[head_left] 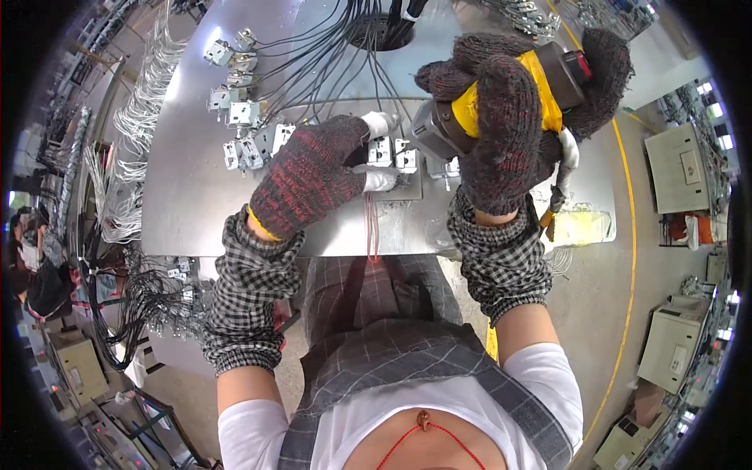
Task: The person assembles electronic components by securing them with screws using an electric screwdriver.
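My left hand (313,168), in a dark red-flecked knit glove, reaches in at the table's middle. Its white-covered thumb and fingertip lie on either side of a small silver metal block (379,152), close against it. A similar block (406,157) stands just to the right. Beneath them lies a flat metal plate (407,190), with thin reddish wires (371,227) hanging toward me. Raised at the right, my right hand (505,117), in the same kind of glove, wraps round a yellow-and-dark handheld power tool (464,114). The tool's grey nose points down-left toward the blocks. Its tip's contact is hidden.
Several metal blocks (244,114) with black cables (313,59) cover the left of the metal table (188,204). The cables run to a round dark opening (380,33). White wire bundles (145,117) hang at left. A clear yellowish packet (583,225) lies near the right edge.
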`<move>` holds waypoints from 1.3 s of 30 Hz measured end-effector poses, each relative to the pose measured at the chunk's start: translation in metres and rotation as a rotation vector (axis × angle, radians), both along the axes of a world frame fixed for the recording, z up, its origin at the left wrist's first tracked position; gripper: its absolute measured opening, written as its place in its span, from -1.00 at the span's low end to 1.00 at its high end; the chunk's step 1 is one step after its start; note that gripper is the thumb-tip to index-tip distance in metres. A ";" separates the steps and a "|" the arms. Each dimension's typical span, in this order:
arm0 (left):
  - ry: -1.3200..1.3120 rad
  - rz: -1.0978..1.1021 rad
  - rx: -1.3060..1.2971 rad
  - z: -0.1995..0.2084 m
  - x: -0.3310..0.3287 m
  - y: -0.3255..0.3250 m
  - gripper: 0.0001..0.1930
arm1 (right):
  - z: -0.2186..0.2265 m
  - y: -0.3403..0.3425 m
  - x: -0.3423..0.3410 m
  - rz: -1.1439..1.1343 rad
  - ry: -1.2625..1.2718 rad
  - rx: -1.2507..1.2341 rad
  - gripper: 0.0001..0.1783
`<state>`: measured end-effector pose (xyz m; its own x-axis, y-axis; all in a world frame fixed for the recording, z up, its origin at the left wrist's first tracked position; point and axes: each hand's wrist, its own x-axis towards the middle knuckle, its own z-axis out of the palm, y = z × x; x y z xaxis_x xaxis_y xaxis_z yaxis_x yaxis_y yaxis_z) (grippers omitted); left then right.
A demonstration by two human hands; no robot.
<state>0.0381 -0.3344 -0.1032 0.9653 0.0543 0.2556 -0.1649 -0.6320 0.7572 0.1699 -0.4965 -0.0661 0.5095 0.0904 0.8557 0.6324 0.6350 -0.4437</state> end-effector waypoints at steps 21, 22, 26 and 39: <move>-0.151 0.309 0.860 0.029 -0.045 0.023 -0.29 | -0.038 -0.003 0.007 0.850 0.581 0.190 -0.35; -0.011 0.297 1.001 0.026 -0.047 0.028 -0.29 | -0.038 -0.002 0.007 0.939 0.625 0.207 -0.36; 0.005 0.216 0.369 0.037 -0.048 0.023 -0.33 | -0.041 -0.006 0.008 1.195 0.760 0.252 -0.37; -0.308 0.171 0.536 0.005 -0.009 -0.019 -0.35 | -0.043 -0.012 0.036 -0.132 0.060 -0.143 -0.40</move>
